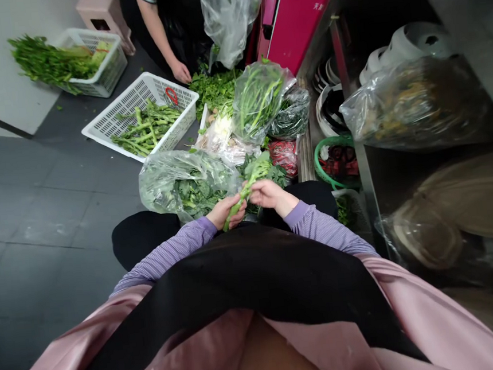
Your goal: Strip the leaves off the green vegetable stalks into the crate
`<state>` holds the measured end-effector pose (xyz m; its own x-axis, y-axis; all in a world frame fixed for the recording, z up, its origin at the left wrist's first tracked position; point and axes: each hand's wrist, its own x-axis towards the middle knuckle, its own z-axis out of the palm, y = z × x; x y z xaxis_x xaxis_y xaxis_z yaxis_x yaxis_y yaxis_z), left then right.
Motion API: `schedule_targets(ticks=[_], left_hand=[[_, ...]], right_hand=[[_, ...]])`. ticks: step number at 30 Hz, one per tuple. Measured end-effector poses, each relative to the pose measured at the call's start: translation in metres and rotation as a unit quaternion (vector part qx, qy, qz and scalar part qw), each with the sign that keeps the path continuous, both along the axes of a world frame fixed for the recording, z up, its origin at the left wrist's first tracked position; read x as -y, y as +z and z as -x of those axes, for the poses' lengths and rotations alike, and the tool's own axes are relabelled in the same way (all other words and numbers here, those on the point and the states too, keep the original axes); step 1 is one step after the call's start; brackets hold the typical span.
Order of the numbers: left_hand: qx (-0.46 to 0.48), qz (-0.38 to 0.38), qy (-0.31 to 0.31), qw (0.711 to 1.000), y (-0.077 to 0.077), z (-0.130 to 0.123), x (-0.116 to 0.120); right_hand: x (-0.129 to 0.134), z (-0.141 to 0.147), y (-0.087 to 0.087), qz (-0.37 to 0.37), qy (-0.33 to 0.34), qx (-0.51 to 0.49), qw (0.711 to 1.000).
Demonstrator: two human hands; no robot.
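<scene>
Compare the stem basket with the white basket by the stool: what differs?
The stem basket holds green stems lying inside it; the stool basket holds leafy greens that spill over its side. The stem basket's slotted inside partly shows, while greens hide most of the stool basket's. Both are white, with openings in their walls.

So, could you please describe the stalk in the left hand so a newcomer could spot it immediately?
Start at the big black apron, lower centre. Just beyond its top edge, the left hand grips a green leafy stalk, the right hand touching it. Unlike the cut stalks in the white basket, it is in hand.
</scene>
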<state>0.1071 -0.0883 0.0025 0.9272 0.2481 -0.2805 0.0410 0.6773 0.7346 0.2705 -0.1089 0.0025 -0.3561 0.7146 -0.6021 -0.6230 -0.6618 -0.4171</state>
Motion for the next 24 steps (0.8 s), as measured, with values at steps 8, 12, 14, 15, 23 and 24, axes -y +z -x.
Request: schedule_targets(ticks=[8, 12, 14, 15, 23, 24], left_hand=[[-0.311, -0.466, 0.164, 0.812, 0.004, -0.002, -0.001], [-0.428, -0.610, 0.100, 0.659, -0.001, -0.001, -0.002], [-0.442, -0.641, 0.083, 0.622, -0.002, -0.001, 0.000], [-0.447, -0.651, 0.080, 0.608, -0.003, -0.001, 0.001], [-0.450, -0.669, 0.083, 0.586, -0.007, 0.001, 0.001], [-0.446, -0.664, 0.090, 0.593, -0.008, 0.001, 0.002]], right_hand=[[0.010, -0.014, 0.004, -0.102, -0.240, 0.149, 0.954], [0.004, -0.026, 0.009, -0.135, -0.230, 0.224, 0.938], [0.001, -0.023, 0.008, -0.142, -0.229, 0.242, 0.932], [0.000, -0.021, 0.007, -0.147, -0.226, 0.239, 0.933], [-0.003, -0.019, 0.007, -0.115, -0.234, 0.193, 0.946], [-0.004, -0.019, 0.008, -0.096, -0.244, 0.174, 0.949]])
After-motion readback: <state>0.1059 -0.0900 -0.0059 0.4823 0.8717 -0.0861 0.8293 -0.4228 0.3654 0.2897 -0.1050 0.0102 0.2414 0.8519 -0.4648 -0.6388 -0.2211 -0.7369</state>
